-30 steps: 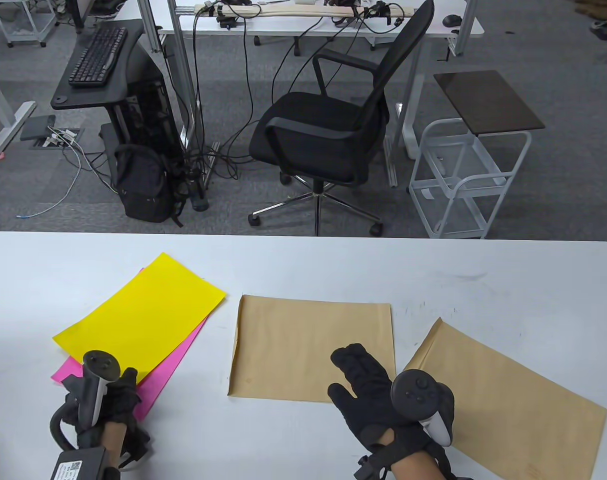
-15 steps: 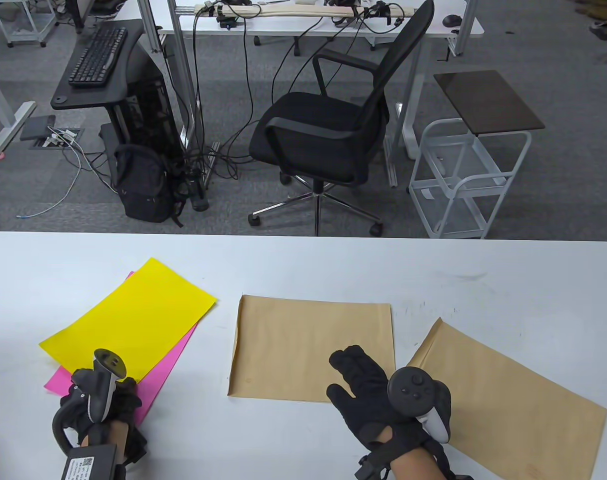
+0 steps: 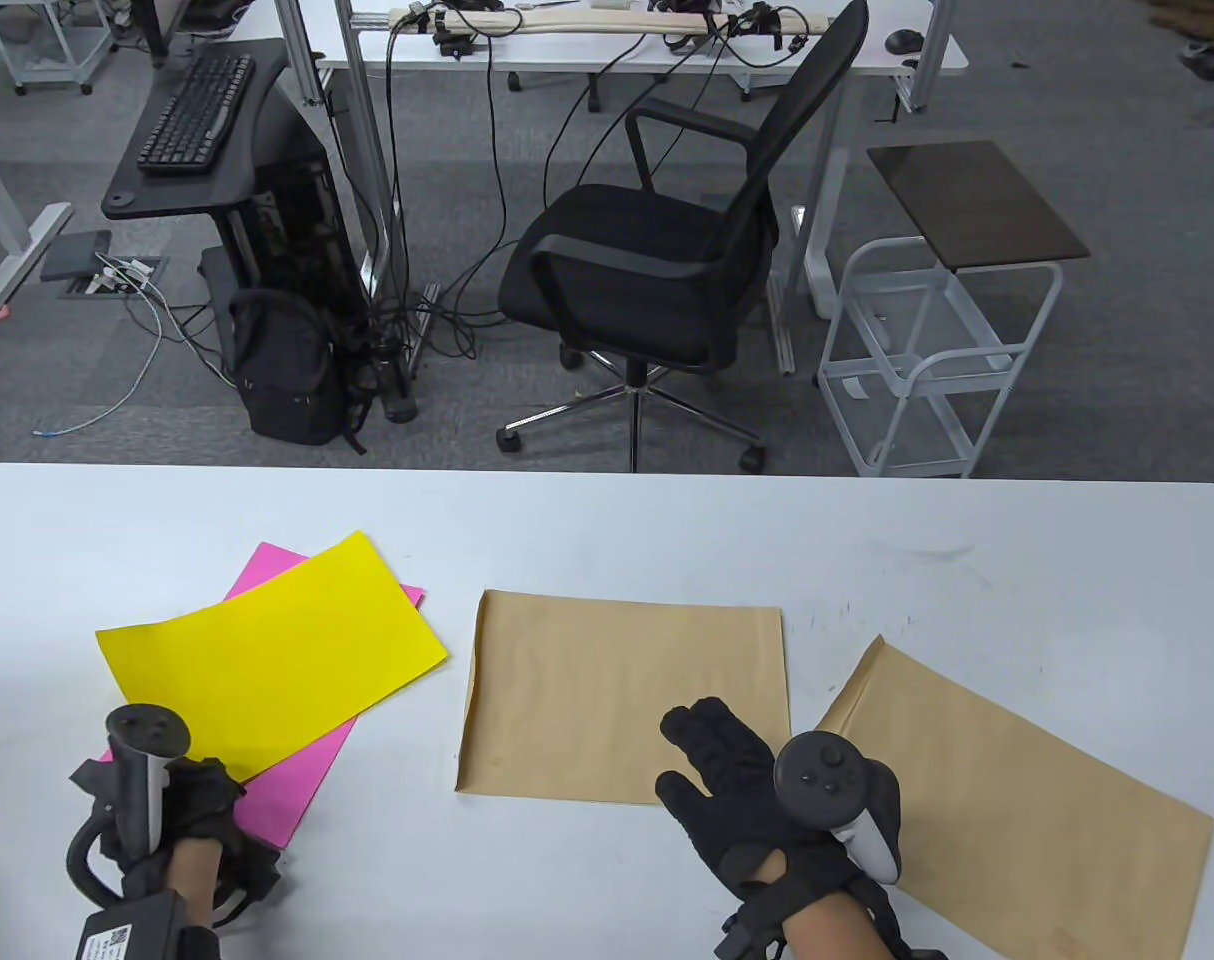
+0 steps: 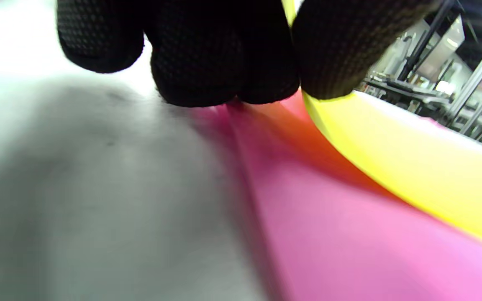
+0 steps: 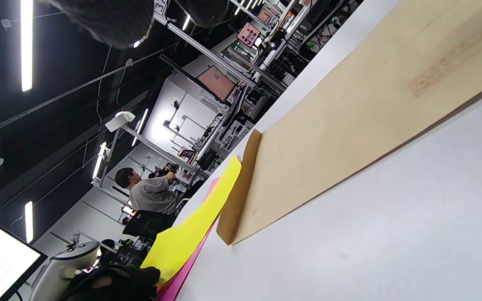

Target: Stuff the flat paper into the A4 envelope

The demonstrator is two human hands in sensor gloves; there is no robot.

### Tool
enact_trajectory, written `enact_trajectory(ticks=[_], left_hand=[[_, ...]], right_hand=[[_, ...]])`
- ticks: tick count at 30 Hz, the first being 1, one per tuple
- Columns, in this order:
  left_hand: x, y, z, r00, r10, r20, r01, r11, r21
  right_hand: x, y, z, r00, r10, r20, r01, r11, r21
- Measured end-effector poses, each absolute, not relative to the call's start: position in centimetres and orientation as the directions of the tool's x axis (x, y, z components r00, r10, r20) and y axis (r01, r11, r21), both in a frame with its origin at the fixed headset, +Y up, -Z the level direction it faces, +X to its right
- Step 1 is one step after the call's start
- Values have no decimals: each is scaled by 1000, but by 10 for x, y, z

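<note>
A yellow sheet lies on a pink sheet at the table's left. My left hand pinches the yellow sheet's near edge; the left wrist view shows my fingers holding the yellow sheet, its near edge raised off the pink sheet. A brown A4 envelope lies flat mid-table. My right hand rests open on its near right corner. The right wrist view shows the envelope and the yellow sheet beyond it.
A second brown envelope lies angled at the right, partly under my right wrist. The white table's far edge faces an office chair and a white trolley on the floor.
My left hand has pulled back toward the left, turning the yellow sheet clockwise off the pink one, so the pink sheet's far corner now shows. The right hand has hardly moved.
</note>
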State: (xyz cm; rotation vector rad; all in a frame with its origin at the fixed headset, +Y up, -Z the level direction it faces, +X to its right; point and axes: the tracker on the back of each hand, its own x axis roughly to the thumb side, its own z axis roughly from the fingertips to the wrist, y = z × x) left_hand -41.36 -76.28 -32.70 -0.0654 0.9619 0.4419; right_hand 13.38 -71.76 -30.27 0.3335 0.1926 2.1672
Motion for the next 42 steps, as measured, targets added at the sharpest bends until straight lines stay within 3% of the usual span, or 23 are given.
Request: enact_trajectory(ticks=[9, 12, 20, 24, 28, 42], left_hand=[[-424, -735, -318, 470, 607, -641, -556, 767, 319], [-424, -726, -314, 435, 689, -580, -613, 698, 370], [-419, -707, -302, 373, 798, -473, -681, 582, 444], [-409, -697, -298, 373, 837, -400, -715, 534, 452], [-392, -692, -298, 419, 837, -352, -728, 542, 420], [-372, -690, -299, 638, 675, -371, -495, 729, 474]], right_hand=[[152, -741, -315, -642, 766, 31, -732, -625, 273], [155, -753, -320, -762, 646, -45, -627, -717, 305], [147, -777, -322, -880, 452, -149, -460, -729, 507], [146, -777, -322, -882, 449, -145, -457, -736, 500], [146, -777, -322, -880, 452, -144, -459, -735, 498], [146, -778, -322, -879, 453, -147, -460, -731, 504]])
